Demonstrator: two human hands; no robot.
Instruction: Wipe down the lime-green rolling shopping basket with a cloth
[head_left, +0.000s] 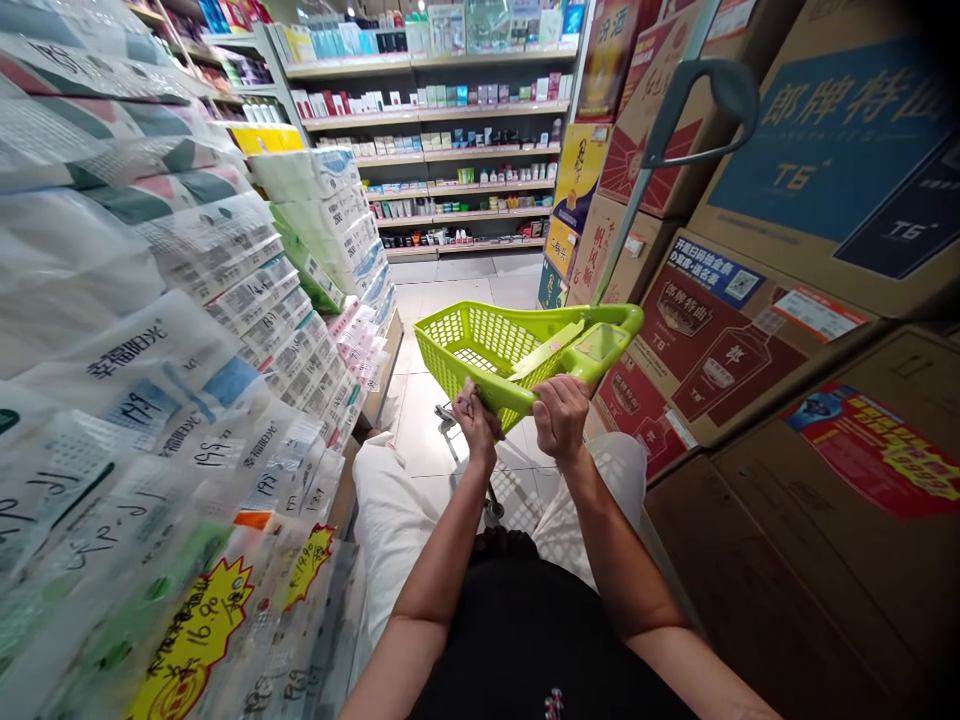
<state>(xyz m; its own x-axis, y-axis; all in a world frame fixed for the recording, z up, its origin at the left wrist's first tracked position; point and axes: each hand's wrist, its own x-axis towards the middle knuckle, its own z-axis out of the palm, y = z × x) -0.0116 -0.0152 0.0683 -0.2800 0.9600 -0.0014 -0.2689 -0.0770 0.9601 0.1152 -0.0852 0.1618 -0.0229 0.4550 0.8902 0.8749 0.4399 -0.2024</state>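
Note:
A lime-green plastic shopping cart [442,375] with lattice walls stands tilted in front of me. No goods show in the visible part of its basket. My left hand [477,420] is closed on its near rim, with something greyish-brown at the fingers that I cannot make out. To the right, my right hand [561,412] wraps its fingers over the same green edge, beside the flat panel near the handle. Below, a cart wheel [493,503] shows between my white trouser legs.
Stacked plastic-wrapped tissue packs [247,400] with handwritten prices line the left. Cardboard liquor boxes [735,340] are piled on the right, with a grey-green handle on a pole [656,130] before them. Ahead, past the tiled floor [480,268], shelves [450,155] hold small boxed goods.

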